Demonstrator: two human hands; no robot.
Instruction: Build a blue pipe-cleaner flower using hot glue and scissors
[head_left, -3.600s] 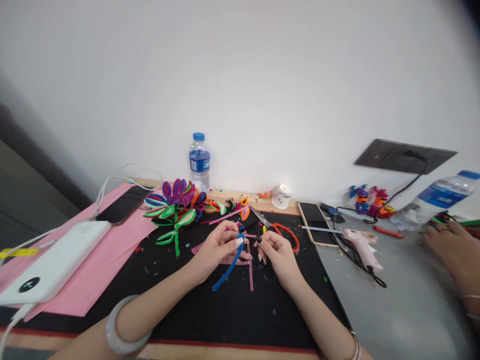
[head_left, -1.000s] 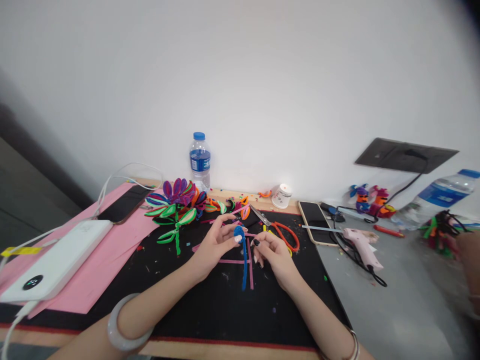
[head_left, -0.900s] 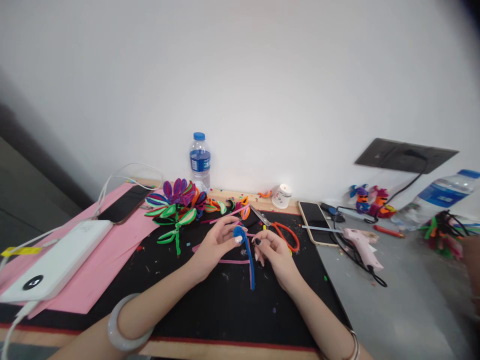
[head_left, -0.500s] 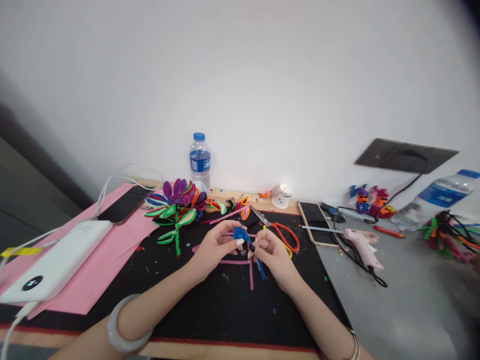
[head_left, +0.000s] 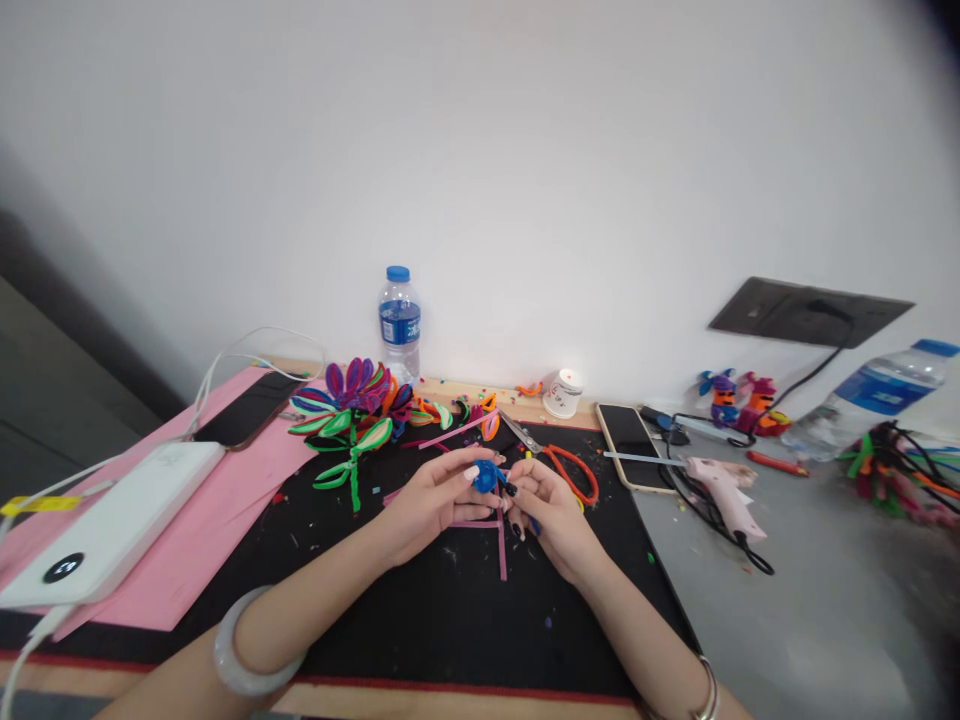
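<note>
In the head view, the person's left hand [head_left: 431, 497] and right hand [head_left: 551, 505] meet over the middle of a black mat [head_left: 420, 610]. Between their fingertips sits a blue pipe cleaner [head_left: 486, 475], wound into a small tight coil. The left hand is curled, thumb and forefinger pinched on the coil from its left side. The right hand is also curled, its fingertips closed on the coil's loose tail, a short blue end of which shows just below the fingers. The coil is held just above the mat, over a few pink pipe-cleaner strips [head_left: 501, 545] lying flat there.

A pale bangle [head_left: 244, 655] circles the left wrist. Behind the hands lies a cluster of pipe-cleaner flowers [head_left: 352, 410] in purple, green and orange, and beside them, to the right, orange-handled scissors [head_left: 562, 462]. A water bottle [head_left: 399, 322] with a blue cap stands upright against the wall. A small white cup [head_left: 562, 392] stands near it. Right of the mat lie a phone [head_left: 630, 432] and a pink glue gun [head_left: 721, 492] with its black cord. On the left, a white power bank [head_left: 112, 530] rests on pink paper [head_left: 202, 530], with another phone [head_left: 244, 410] behind it.
</note>
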